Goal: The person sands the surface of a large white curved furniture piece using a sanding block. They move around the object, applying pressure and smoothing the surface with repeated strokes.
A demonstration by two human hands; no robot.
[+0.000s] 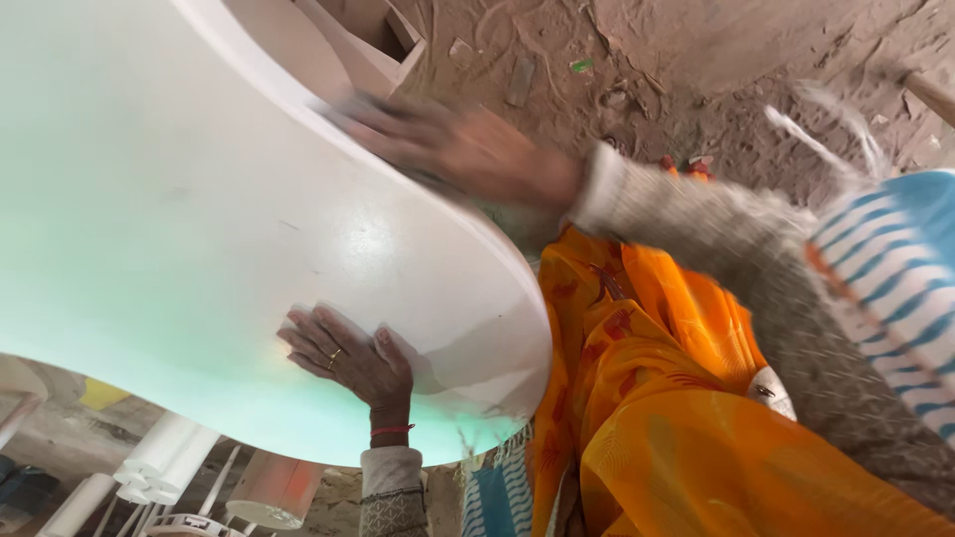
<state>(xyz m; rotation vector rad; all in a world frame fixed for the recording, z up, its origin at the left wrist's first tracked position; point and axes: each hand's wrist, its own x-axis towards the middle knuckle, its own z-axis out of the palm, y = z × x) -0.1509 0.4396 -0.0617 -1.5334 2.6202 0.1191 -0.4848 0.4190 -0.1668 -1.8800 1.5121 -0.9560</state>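
A large white curved panel (179, 219) with a smooth rounded edge fills the left of the view. My left hand (350, 358), with a ring and a red wrist thread, lies flat on the panel's face near its lower edge, fingers spread. My right hand (453, 147) is motion-blurred and presses on the panel's upper right edge, its grey knit sleeve (686, 214) reaching in from the right. Whether something is under its fingers is hidden by the blur. Orange cloth (647, 398) of my clothing hangs below the panel's rounded end.
Dusty earth floor (696, 60) with scraps lies beyond. A pale wooden box frame (383, 40) stands at the top behind the panel. Several white tubes (164, 457) and a white cylinder (274, 489) lie at the bottom left. A blue-and-white striped cloth (895, 268) is at the right.
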